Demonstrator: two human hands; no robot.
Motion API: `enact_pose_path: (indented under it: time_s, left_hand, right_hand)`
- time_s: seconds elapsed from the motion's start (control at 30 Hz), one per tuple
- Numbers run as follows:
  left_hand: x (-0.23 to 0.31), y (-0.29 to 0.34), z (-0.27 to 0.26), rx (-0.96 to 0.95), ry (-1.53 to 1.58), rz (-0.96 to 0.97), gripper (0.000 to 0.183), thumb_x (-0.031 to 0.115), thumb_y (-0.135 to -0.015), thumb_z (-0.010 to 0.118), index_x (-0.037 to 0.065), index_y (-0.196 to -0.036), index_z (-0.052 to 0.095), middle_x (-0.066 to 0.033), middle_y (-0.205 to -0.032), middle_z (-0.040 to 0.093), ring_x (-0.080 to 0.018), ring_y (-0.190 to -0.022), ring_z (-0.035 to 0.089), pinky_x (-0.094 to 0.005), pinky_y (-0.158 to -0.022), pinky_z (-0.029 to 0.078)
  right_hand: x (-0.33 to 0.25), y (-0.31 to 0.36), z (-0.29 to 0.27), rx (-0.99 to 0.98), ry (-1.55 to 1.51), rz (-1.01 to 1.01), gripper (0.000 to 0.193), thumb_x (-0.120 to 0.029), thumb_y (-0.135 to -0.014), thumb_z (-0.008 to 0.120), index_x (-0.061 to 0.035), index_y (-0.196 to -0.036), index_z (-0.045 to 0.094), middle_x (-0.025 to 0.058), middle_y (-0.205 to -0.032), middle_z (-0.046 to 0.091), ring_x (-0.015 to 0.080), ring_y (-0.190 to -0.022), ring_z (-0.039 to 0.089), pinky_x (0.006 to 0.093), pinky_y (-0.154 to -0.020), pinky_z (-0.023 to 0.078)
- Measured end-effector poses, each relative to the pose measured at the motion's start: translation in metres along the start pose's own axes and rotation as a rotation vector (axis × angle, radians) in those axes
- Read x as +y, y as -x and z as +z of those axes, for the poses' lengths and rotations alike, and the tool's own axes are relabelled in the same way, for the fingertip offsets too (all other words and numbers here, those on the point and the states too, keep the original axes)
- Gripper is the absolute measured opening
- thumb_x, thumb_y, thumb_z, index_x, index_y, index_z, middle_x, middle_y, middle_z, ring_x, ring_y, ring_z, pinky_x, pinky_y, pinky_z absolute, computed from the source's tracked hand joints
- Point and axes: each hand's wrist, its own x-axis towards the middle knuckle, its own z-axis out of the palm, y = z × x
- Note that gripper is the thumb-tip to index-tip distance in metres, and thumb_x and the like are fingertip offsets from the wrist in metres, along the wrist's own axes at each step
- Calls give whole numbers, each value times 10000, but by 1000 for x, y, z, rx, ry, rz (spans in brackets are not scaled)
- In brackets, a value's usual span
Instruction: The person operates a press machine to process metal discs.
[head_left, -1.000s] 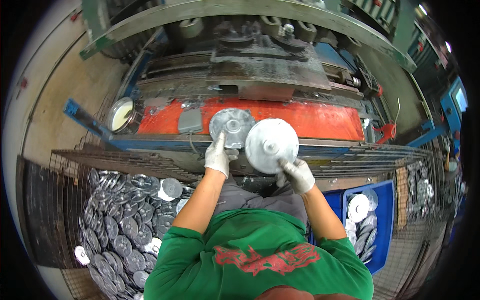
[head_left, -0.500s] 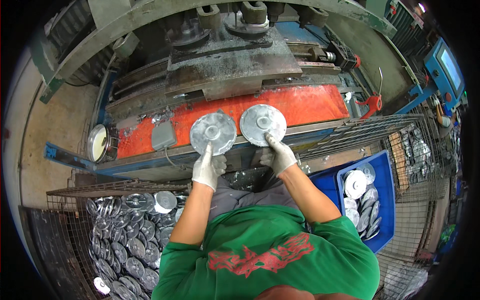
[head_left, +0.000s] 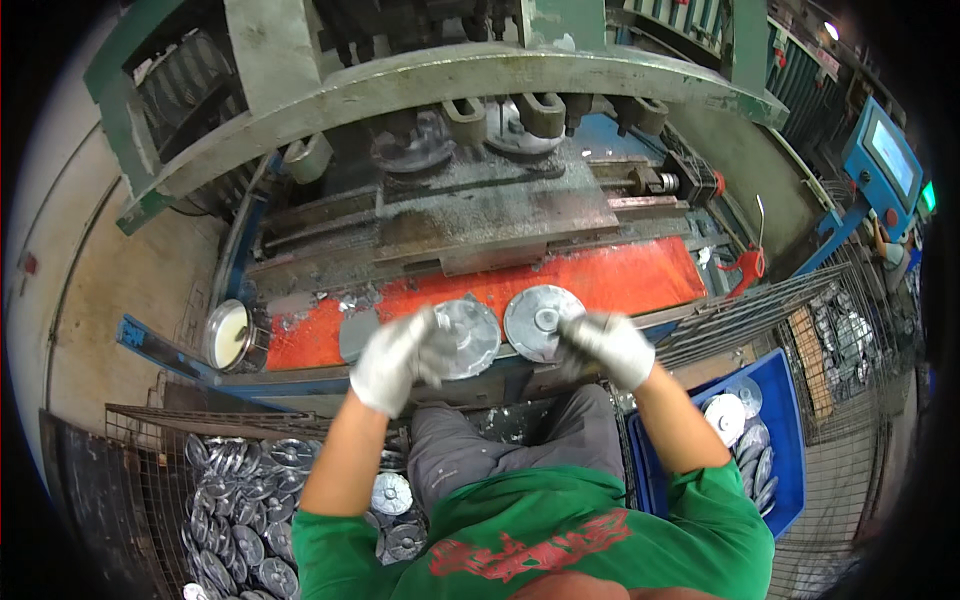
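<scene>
Two round grey metal discs with raised centres are side by side over the front edge of the red bench top: a left disc (head_left: 468,338) and a right disc (head_left: 540,318). My left hand (head_left: 393,362), in a whitish work glove, is at the left disc's outer side. At the right disc's outer edge is my right hand (head_left: 612,348), gloved too, its dark-soiled fingers overlapping the rim. Motion smears the fingers of both hands, so their grip on the discs cannot be made out.
Beyond the red bench top (head_left: 620,278) stands a press (head_left: 470,215) with discs under its clamps. A wire basket of discs (head_left: 235,520) is at lower left, a blue bin (head_left: 790,440) with more at right. A round pan (head_left: 228,335) sits left; a control screen (head_left: 893,150) stands right.
Both hands have shifted from below the discs to their outer sides, and the thumbs no longer lie on top of them. The view has tilted, showing more of the press frame.
</scene>
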Motion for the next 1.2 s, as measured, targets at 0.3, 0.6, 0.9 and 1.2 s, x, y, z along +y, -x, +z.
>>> enact_pose_path:
  time_s: [0.3,0.6,0.9,1.2]
  left_hand:
    - [77,-194,-7,193,461,-28,291,401,-857,601,111,-861,571,-36,-715,595,-129,-557,547,-237,-399,396]
    - [84,-207,8,439,232,310,211,275,-833,648,78,-861,580,-47,-593,543,-137,-417,474,-260,-336,314]
    - [95,-207,7,375,334,52,199,280,-829,656,114,-902,574,-14,-685,570,-109,-474,492,-245,-371,328]
    - [84,-203,3,328,375,66,119,301,-842,630,189,-836,594,11,-622,559,-108,-438,459,-245,-350,293]
  right_hand:
    - [-87,-192,-30,274,-689,-98,361,-386,-878,586,-78,-1059,537,127,-906,621,259,-795,624,372,-617,503]
    - [-90,-243,-23,465,-525,-191,135,-296,-872,597,-164,-841,607,16,-640,577,161,-498,542,288,-423,420]
    - [-100,-242,-17,397,-726,-189,194,-311,-880,595,-147,-782,568,9,-592,544,160,-430,500,301,-373,390]
    - [-115,-240,-23,282,-817,-127,189,-280,-928,515,-166,-784,555,1,-602,525,161,-446,496,273,-380,410]
